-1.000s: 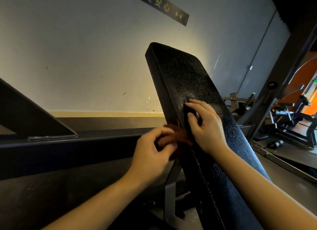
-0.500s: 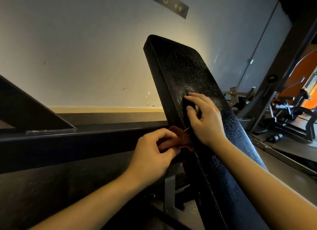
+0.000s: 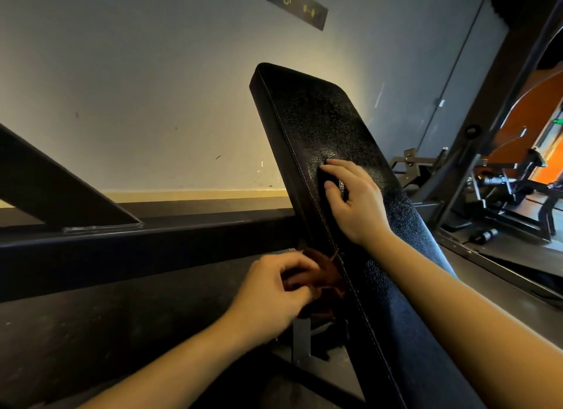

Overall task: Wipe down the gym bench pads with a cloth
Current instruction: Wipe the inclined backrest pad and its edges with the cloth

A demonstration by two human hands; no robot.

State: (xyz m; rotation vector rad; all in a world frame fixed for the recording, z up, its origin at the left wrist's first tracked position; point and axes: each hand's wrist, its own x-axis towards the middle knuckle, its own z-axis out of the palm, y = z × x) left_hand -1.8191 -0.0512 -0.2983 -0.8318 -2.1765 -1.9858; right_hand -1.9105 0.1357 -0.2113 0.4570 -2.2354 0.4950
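Pad (image 3: 323, 125): black, grained, tilted steeply, running from upper centre down to the lower right of the frame.

Cloth (image 3: 323, 274): brown, bunched, lower centre, pressed against the pad's left side edge by the seam. Most of it is hidden in shadow.

Left hand (image 3: 271, 292): fingers curled round the cloth, a tight pinch-grip, knuckles toward the camera.

Right hand (image 3: 356, 201): mid-frame on the pad face, fingers loosely bent, tips and thumb touching the vinyl, holding nothing. It looks like a bracing hand.

Beam (image 3: 152, 241): dark, crossing the left half and meeting the pad just behind the cloth. A metal bracket (image 3: 301, 341) sits right below the left hand.

Risks, as judged:
- The cloth is wadded small, so little of it meets the pad and the side edge may get streaks rather than a full pass.
- A loose corner could snag between pad and beam or on the bracket.
- Knuckles may scrape the bracket on a downward stroke.
- The broad face under and above the right hand could be skipped.
- Poor light hides missed patches.
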